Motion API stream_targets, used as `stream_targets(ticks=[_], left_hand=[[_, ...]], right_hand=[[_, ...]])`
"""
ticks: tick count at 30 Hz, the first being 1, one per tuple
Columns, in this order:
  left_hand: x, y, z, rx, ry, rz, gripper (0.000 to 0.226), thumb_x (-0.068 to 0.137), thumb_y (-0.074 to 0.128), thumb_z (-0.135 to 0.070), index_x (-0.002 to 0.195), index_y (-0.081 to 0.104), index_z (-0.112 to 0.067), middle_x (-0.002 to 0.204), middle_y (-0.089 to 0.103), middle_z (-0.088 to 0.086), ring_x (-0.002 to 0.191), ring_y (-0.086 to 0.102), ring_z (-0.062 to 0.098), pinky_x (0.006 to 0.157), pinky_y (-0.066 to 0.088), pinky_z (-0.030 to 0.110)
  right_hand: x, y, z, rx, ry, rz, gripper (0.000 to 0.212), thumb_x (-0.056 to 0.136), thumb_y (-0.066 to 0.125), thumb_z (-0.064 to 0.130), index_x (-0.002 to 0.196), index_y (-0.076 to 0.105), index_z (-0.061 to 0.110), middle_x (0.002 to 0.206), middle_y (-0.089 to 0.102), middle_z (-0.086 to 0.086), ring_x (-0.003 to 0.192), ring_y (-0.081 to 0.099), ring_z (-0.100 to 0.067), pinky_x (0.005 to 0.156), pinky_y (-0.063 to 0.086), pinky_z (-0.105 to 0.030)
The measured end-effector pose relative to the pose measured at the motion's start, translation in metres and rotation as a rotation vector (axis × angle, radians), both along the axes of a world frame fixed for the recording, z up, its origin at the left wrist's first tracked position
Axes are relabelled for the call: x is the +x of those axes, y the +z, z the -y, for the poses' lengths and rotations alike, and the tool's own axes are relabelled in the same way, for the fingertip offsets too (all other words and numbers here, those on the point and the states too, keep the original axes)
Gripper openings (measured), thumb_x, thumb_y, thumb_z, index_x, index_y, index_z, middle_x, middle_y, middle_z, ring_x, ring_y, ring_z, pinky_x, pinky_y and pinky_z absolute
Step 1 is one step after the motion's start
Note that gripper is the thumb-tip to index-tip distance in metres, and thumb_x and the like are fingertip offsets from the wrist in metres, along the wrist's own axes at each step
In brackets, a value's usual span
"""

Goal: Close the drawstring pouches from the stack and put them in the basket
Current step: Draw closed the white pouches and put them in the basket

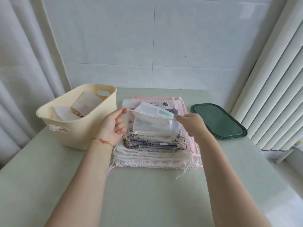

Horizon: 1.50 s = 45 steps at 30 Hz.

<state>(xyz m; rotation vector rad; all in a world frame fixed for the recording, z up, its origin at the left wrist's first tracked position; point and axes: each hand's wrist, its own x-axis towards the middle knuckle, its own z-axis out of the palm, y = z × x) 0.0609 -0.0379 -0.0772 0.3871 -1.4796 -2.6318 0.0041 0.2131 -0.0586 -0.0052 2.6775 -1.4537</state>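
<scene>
Head view. A white drawstring pouch (155, 126) is held just above the stack (155, 149), which lies at the middle of the surface (147, 202) toward its far edge. The left hand (112, 126) has its grip closed, thumb against forefinger, on a cord end at the pouch's left side; the right hand (191, 124) has its grip likewise pinched shut on the cord at the pouch's right side. The two hands are drawn apart, and the pouch mouth, turned toward the far edge, appears partly gathered; how tightly it is cinched cannot be told.

The cream basket (85, 128) stands near the far left corner, just beside the stack, and already holds at least two pale pouches (88, 103). A dark green tray (218, 121) lies near the right edge, well apart from the basket.

Step in hand, as judged: closing the top pouch by pulling its cords outward. The next move would call for finishing the pull until the mouth is shut, then carrying the pouch leftward over the basket rim and releasing it. Many pouches remain in the stack, so the task seems far from complete.
</scene>
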Motion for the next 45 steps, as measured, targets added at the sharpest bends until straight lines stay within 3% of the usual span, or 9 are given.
stream_targets(ticks=[9, 12, 15, 18, 22, 28, 32, 37, 45], left_hand=[[-0.007, 0.005, -0.021, -0.263, 0.343, -0.109, 0.050, 0.083, 0.058, -0.003, 0.037, 0.049, -0.020, 0.066, 0.061, 0.004, 0.071, 0.058, 0.017, 0.052, 0.037, 0.022], [0.001, 0.013, -0.026, -0.115, 0.146, -0.157, 0.041, 0.091, 0.055, -0.009, 0.053, 0.045, -0.018, 0.067, 0.064, 0.003, 0.068, 0.065, 0.019, 0.044, 0.033, 0.019], [0.002, 0.012, -0.035, -0.157, -0.034, -0.166, 0.026, 0.099, 0.051, -0.026, 0.077, 0.061, -0.015, 0.059, 0.054, -0.004, 0.053, 0.052, 0.010, 0.041, 0.026, 0.019], [0.002, 0.005, -0.042, -0.329, -0.086, -0.152, 0.024, 0.101, 0.050, -0.029, 0.095, 0.066, -0.012, 0.055, 0.037, -0.008, 0.046, 0.031, 0.007, 0.040, 0.016, 0.019], [0.003, 0.003, -0.037, -0.538, 0.064, -0.107, 0.023, 0.099, 0.055, -0.028, 0.088, 0.071, -0.015, 0.054, 0.025, -0.007, 0.044, 0.021, 0.008, 0.040, 0.017, 0.018], [0.001, -0.006, -0.027, -0.913, 0.282, -0.109, 0.024, 0.097, 0.058, -0.028, 0.077, 0.072, -0.028, 0.067, 0.063, 0.004, 0.063, 0.051, 0.012, 0.056, 0.040, 0.023], [0.003, 0.006, -0.033, -0.732, 0.275, -0.121, 0.028, 0.098, 0.055, -0.032, 0.078, 0.072, -0.020, 0.045, 0.036, -0.012, 0.044, 0.031, 0.008, 0.048, 0.027, 0.025], [0.008, 0.023, -0.052, -0.702, 0.028, -0.134, 0.063, 0.101, 0.038, -0.048, 0.088, 0.068, 0.006, 0.049, 0.032, 0.001, 0.041, 0.027, 0.011, 0.041, 0.024, 0.019], [0.013, 0.027, -0.053, -0.687, -0.169, -0.133, 0.074, 0.102, 0.024, -0.056, 0.099, 0.071, 0.002, 0.046, 0.027, 0.003, 0.039, 0.028, 0.014, 0.060, 0.041, 0.031]], right_hand=[[0.004, 0.006, 0.021, -0.411, 0.001, -0.147, 0.020, 0.088, 0.059, 0.018, 0.073, 0.057, 0.005, 0.062, 0.054, -0.006, 0.059, 0.052, -0.020, 0.067, 0.046, -0.036], [0.012, 0.013, 0.026, -0.694, 0.043, -0.173, 0.015, 0.088, 0.060, 0.005, 0.075, 0.061, -0.004, 0.070, 0.066, -0.011, 0.073, 0.063, -0.022, 0.088, 0.054, -0.041], [0.020, 0.018, 0.036, -0.967, 0.253, -0.017, 0.028, 0.095, 0.058, 0.008, 0.069, 0.050, 0.005, 0.054, 0.054, -0.009, 0.054, 0.059, -0.025, 0.077, 0.055, -0.042], [0.026, 0.012, 0.044, -0.892, 0.345, 0.057, 0.046, 0.099, 0.056, 0.021, 0.058, 0.035, 0.017, 0.051, 0.031, -0.005, 0.043, 0.030, -0.016, 0.048, 0.038, -0.028], [0.021, 0.006, 0.045, -0.570, 0.201, -0.057, 0.044, 0.097, 0.056, 0.024, 0.061, 0.032, 0.016, 0.048, 0.028, 0.001, 0.042, 0.022, -0.015, 0.045, 0.022, -0.021], [0.020, 0.002, 0.046, -0.004, 0.046, -0.342, 0.043, 0.094, 0.051, 0.020, 0.060, 0.025, 0.016, 0.054, 0.026, 0.003, 0.051, 0.023, -0.014, 0.049, 0.019, -0.029], [0.022, 0.004, 0.047, -0.045, 0.103, -0.386, 0.035, 0.089, 0.060, 0.021, 0.065, 0.036, 0.015, 0.055, 0.029, 0.006, 0.052, 0.027, -0.012, 0.050, 0.024, -0.027], [0.033, 0.014, 0.046, -0.307, 0.429, -0.223, 0.025, 0.090, 0.069, 0.019, 0.114, 0.061, 0.021, 0.051, 0.040, 0.001, 0.043, 0.039, -0.009, 0.046, 0.033, -0.018], [0.030, 0.013, 0.045, -0.358, 0.388, -0.216, 0.014, 0.091, 0.068, 0.020, 0.092, 0.073, 0.007, 0.047, 0.046, 0.002, 0.043, 0.038, -0.011, 0.047, 0.031, -0.021]])
